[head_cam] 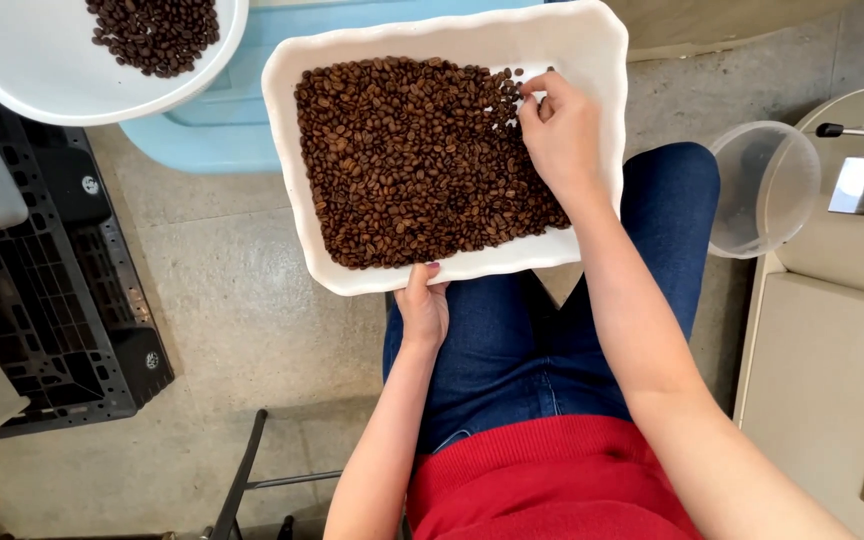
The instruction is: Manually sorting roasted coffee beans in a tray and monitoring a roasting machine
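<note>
A white rectangular tray (592, 50) rests on my lap, spread with a layer of brown roasted coffee beans (412, 160). My left hand (422, 305) grips the tray's near rim, thumb on top. My right hand (560, 130) reaches over the tray's right side, its fingertips pinched together among the beans at the far right corner; whether a bean is between them is hidden.
A white round bowl (42, 70) with a small heap of beans stands at the top left. Below it lies a black plastic pallet (52, 290). A light blue bin (222, 120) sits beyond the tray. A clear plastic container (767, 190) and a white machine (832, 330) are at the right.
</note>
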